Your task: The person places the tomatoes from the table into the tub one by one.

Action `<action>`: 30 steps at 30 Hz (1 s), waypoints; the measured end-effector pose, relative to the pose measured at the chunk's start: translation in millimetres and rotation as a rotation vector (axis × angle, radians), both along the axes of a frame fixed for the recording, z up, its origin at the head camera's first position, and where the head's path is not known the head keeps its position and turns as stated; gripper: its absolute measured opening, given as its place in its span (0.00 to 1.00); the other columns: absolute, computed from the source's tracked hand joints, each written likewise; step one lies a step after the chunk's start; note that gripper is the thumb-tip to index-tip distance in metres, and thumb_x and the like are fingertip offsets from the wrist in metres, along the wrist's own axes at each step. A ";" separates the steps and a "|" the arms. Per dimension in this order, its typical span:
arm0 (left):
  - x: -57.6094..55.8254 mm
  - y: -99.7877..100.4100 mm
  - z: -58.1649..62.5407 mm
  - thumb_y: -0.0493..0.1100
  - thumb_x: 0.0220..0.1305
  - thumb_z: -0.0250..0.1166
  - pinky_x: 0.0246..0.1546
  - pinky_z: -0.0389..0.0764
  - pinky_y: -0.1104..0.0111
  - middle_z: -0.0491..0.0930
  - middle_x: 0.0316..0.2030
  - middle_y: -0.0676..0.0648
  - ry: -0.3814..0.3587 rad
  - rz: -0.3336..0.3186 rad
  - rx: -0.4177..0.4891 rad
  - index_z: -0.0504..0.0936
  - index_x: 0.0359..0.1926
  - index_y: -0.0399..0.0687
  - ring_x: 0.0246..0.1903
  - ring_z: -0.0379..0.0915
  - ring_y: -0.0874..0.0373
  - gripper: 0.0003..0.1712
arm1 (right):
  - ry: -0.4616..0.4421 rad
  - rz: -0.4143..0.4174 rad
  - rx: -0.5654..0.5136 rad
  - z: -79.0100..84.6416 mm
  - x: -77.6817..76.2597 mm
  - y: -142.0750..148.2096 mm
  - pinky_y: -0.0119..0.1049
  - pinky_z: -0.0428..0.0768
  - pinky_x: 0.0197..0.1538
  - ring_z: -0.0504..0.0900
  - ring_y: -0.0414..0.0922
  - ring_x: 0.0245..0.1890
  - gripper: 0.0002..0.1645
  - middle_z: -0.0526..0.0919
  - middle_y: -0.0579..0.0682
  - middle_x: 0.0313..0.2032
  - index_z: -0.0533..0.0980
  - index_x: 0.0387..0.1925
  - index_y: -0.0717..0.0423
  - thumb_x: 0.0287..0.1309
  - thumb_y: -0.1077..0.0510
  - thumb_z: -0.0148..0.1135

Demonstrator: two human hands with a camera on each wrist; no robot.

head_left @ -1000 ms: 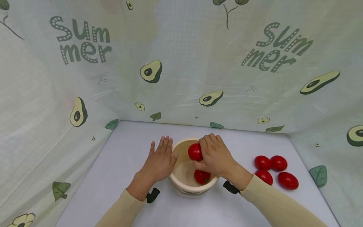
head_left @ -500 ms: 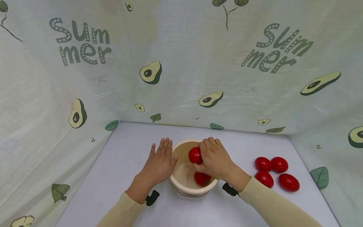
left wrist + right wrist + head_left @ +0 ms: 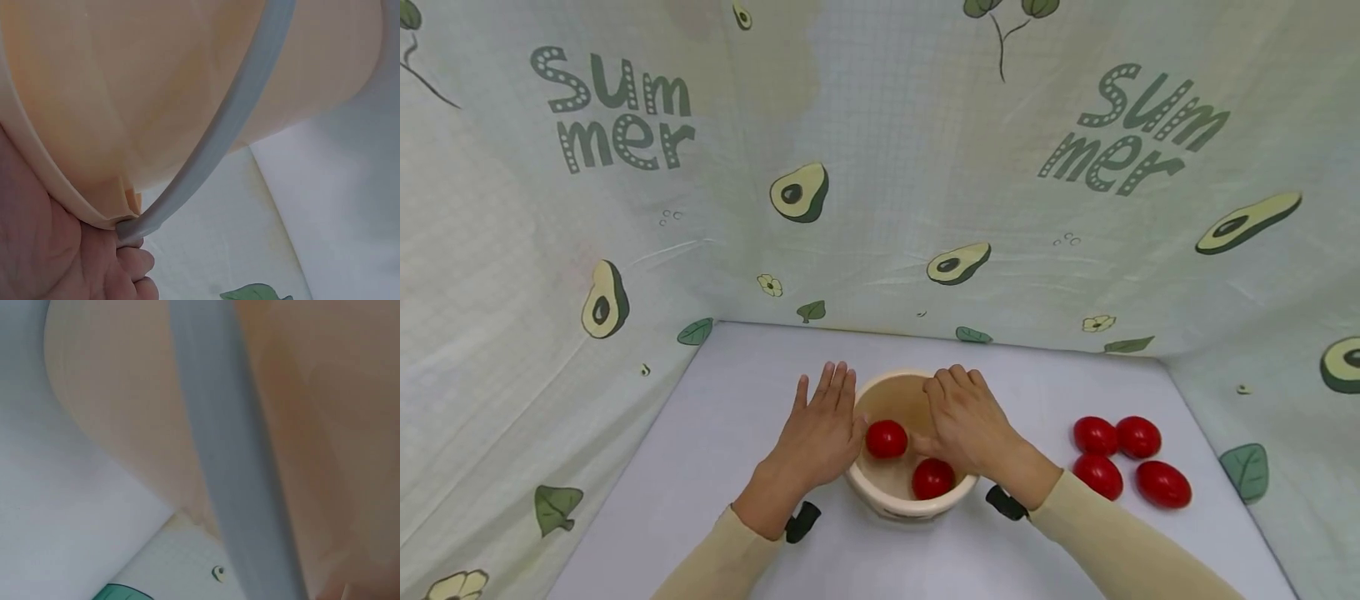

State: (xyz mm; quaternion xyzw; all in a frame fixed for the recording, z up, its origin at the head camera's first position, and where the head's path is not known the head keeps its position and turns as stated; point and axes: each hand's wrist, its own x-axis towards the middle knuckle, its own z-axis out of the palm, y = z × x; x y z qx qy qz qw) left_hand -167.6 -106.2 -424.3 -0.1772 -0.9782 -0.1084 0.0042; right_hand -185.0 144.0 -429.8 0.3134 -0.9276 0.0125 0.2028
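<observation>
A cream bucket (image 3: 901, 505) stands on the white table with two red tomatoes inside, one tomato (image 3: 886, 439) left of centre and another tomato (image 3: 933, 479) near the front right. My left hand (image 3: 820, 433) lies along the left rim, fingers straight and pointing away. Its palm is up against the rim in the left wrist view, where the grey handle (image 3: 219, 131) meets the bucket beside the fingers. Over the right rim is my right hand (image 3: 966, 417), thumb spread from loosely bent fingers, with no tomato in it. The handle (image 3: 231, 450) and bucket wall (image 3: 119, 381) fill the right wrist view.
Several more tomatoes lie grouped on the table to the right, among them a tomato (image 3: 1095, 436) at the back and a tomato (image 3: 1162, 484) in front. A cloth (image 3: 880, 208) printed with avocados and lettering rises behind and along both sides of the table.
The tomato that my right hand held above the bucket has been let go and now sits inside, lower and further left. The right fingers have loosened; the left hand stays in place.
</observation>
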 end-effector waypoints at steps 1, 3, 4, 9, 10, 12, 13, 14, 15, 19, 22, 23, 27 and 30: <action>0.4 0.0 0.1 0.60 0.82 0.48 0.81 0.42 0.39 0.50 0.83 0.36 0.005 0.000 -0.009 0.53 0.82 0.34 0.84 0.40 0.41 0.43 | -0.006 -0.004 -0.001 -0.2 0.6 0.1 0.45 0.71 0.45 0.75 0.51 0.41 0.38 0.78 0.53 0.36 0.78 0.46 0.62 0.54 0.33 0.72; 1.1 0.1 -0.1 0.61 0.83 0.47 0.81 0.42 0.39 0.50 0.83 0.36 0.013 0.001 -0.021 0.53 0.82 0.33 0.84 0.40 0.41 0.44 | -0.014 -0.012 -0.007 -0.4 1.4 0.3 0.45 0.72 0.46 0.75 0.52 0.42 0.36 0.79 0.53 0.37 0.78 0.48 0.62 0.55 0.35 0.72; 1.3 0.1 -0.2 0.61 0.83 0.47 0.81 0.42 0.39 0.50 0.83 0.35 0.015 0.000 -0.025 0.53 0.82 0.33 0.84 0.40 0.41 0.44 | -0.013 -0.018 -0.015 -0.8 1.6 0.5 0.45 0.72 0.46 0.76 0.52 0.42 0.36 0.80 0.53 0.37 0.78 0.48 0.62 0.55 0.35 0.71; 1.9 0.8 -0.4 0.61 0.83 0.47 0.82 0.42 0.40 0.50 0.83 0.35 0.015 0.002 -0.031 0.53 0.82 0.33 0.84 0.40 0.41 0.44 | 0.037 -0.029 -0.117 -0.8 4.8 6.1 0.46 0.72 0.45 0.76 0.53 0.42 0.31 0.82 0.55 0.39 0.79 0.48 0.63 0.57 0.41 0.71; 1.9 0.9 -0.3 0.61 0.83 0.47 0.82 0.42 0.40 0.50 0.83 0.35 0.012 0.001 -0.031 0.53 0.82 0.33 0.84 0.40 0.41 0.44 | 0.054 -0.029 -0.142 -0.4 6.4 9.1 0.46 0.72 0.44 0.76 0.54 0.42 0.30 0.82 0.55 0.39 0.79 0.47 0.63 0.57 0.42 0.70; 2.0 1.1 -0.3 0.61 0.83 0.47 0.82 0.42 0.40 0.49 0.83 0.35 0.002 0.000 -0.030 0.53 0.82 0.34 0.84 0.40 0.42 0.44 | 0.085 -0.026 -0.184 1.0 10.1 18.4 0.46 0.73 0.43 0.77 0.55 0.42 0.28 0.83 0.57 0.39 0.80 0.47 0.63 0.57 0.44 0.70; 2.0 1.1 -0.5 0.61 0.83 0.46 0.82 0.42 0.40 0.49 0.83 0.36 -0.003 0.000 -0.031 0.52 0.82 0.33 0.84 0.40 0.42 0.44 | 0.098 -0.026 -0.198 1.8 12.5 24.9 0.47 0.73 0.43 0.78 0.55 0.43 0.27 0.83 0.57 0.39 0.80 0.47 0.63 0.58 0.44 0.69; 1.9 1.2 -0.6 0.61 0.83 0.47 0.82 0.42 0.40 0.49 0.83 0.36 -0.007 0.000 -0.029 0.52 0.82 0.34 0.84 0.39 0.42 0.44 | 0.109 -0.031 -0.205 2.5 14.9 32.6 0.47 0.74 0.43 0.78 0.55 0.43 0.27 0.83 0.58 0.40 0.80 0.47 0.64 0.59 0.44 0.68; 1.7 1.2 -0.7 0.62 0.83 0.46 0.82 0.42 0.40 0.49 0.83 0.36 -0.011 0.001 -0.029 0.52 0.82 0.34 0.84 0.39 0.42 0.44 | 0.120 -0.036 -0.209 3.1 17.4 41.5 0.48 0.74 0.42 0.78 0.56 0.42 0.28 0.84 0.59 0.40 0.80 0.47 0.64 0.61 0.43 0.67; 0.5 1.2 -1.7 0.62 0.83 0.46 0.82 0.41 0.40 0.48 0.83 0.36 -0.018 0.003 -0.032 0.51 0.83 0.34 0.84 0.39 0.42 0.45 | 0.167 -0.092 -0.179 2.5 28.4 86.9 0.51 0.76 0.40 0.78 0.59 0.41 0.36 0.84 0.61 0.40 0.80 0.48 0.67 0.72 0.35 0.52; -0.5 2.1 -1.1 0.62 0.83 0.46 0.82 0.41 0.41 0.47 0.83 0.36 -0.025 0.002 -0.027 0.50 0.83 0.34 0.84 0.38 0.42 0.45 | 0.174 -0.153 -0.145 -3.2 37.2 126.5 0.56 0.76 0.40 0.78 0.62 0.41 0.48 0.84 0.63 0.39 0.80 0.47 0.68 0.76 0.27 0.36; -1.0 2.3 -0.8 0.62 0.83 0.45 0.82 0.40 0.41 0.47 0.83 0.36 -0.028 0.002 -0.024 0.50 0.83 0.34 0.84 0.38 0.42 0.45 | 0.156 -0.183 -0.128 -5.5 40.6 140.1 0.58 0.77 0.41 0.79 0.63 0.42 0.52 0.84 0.64 0.40 0.80 0.47 0.68 0.74 0.24 0.34; -3.4 2.7 -0.1 0.62 0.83 0.44 0.82 0.40 0.41 0.46 0.84 0.36 -0.039 -0.001 -0.019 0.49 0.83 0.35 0.84 0.37 0.42 0.45 | 0.035 -0.343 -0.050 -18.3 56.3 185.3 0.65 0.77 0.46 0.77 0.67 0.47 0.49 0.83 0.68 0.44 0.79 0.50 0.69 0.66 0.23 0.57; -5.1 1.4 -1.2 0.62 0.83 0.45 0.82 0.41 0.41 0.47 0.84 0.36 -0.043 0.000 -0.013 0.49 0.83 0.34 0.84 0.37 0.42 0.45 | -0.052 -0.440 -0.008 -30.0 69.2 206.1 0.67 0.77 0.48 0.75 0.68 0.48 0.48 0.81 0.70 0.46 0.77 0.51 0.69 0.45 0.34 0.82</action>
